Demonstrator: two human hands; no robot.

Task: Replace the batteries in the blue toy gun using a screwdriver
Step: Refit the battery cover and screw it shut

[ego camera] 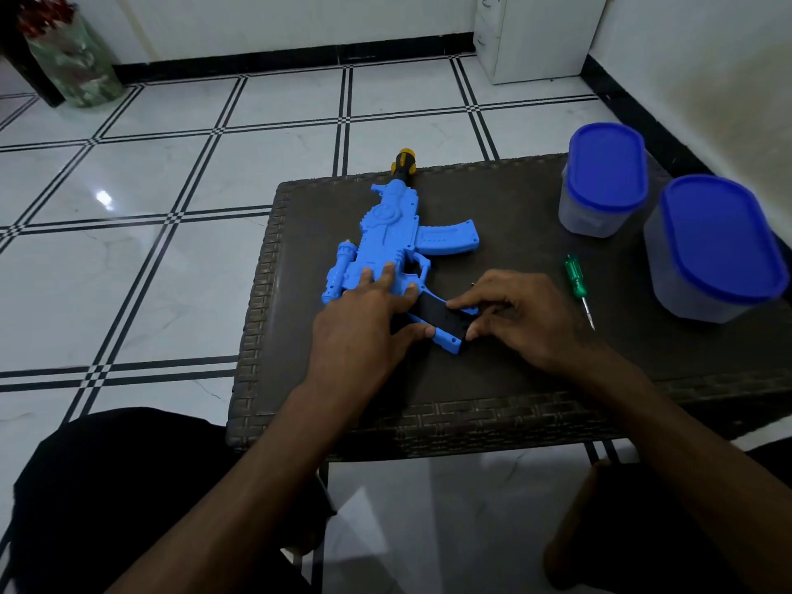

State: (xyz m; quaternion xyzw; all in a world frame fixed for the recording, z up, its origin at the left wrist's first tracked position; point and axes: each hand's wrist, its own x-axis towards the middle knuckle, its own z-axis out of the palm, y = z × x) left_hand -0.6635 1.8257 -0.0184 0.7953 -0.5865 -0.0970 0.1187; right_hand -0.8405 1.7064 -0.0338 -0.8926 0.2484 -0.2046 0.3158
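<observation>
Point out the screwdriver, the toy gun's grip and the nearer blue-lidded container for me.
screwdriver point(574, 278): head view, on its green handle.
toy gun's grip point(441, 315): head view, on the black panel between the two hands.
nearer blue-lidded container point(720, 237): head view, on the middle of its blue lid.

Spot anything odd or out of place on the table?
Only one thing: the blue toy gun lies with its yellow-and-black muzzle tip jutting past the far edge of the dark woven table. The green-handled screwdriver lies flat.
</observation>
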